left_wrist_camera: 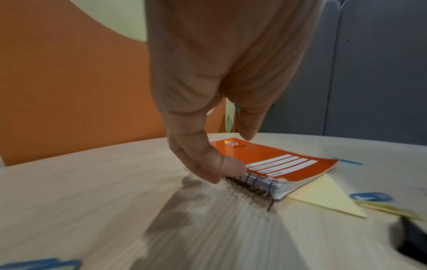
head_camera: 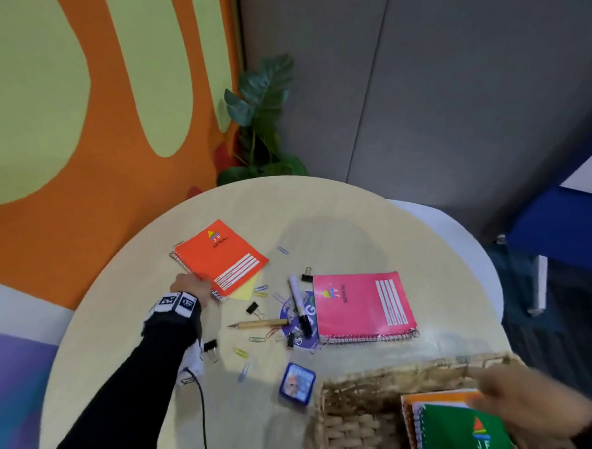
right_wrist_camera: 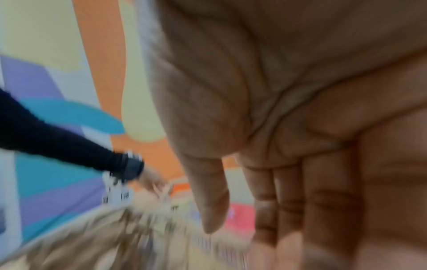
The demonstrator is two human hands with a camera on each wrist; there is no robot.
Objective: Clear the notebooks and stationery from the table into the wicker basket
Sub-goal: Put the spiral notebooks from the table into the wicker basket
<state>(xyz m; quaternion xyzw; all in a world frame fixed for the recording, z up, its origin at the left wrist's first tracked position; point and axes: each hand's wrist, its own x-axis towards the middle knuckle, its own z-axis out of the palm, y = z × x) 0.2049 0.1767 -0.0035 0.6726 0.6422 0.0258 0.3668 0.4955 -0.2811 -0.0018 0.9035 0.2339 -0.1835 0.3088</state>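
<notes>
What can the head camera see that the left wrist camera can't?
Only the head view shows the pink notebook, the wicker basket with the green notebook in it, and the right hand open above it. Only the left wrist view shows the fingers up close, pinching the wire spiral. Both show the left hand holding the orange notebook on the table.

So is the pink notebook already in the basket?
No, the pink notebook lies on the table, outside the wicker basket, which holds a green notebook.
</notes>
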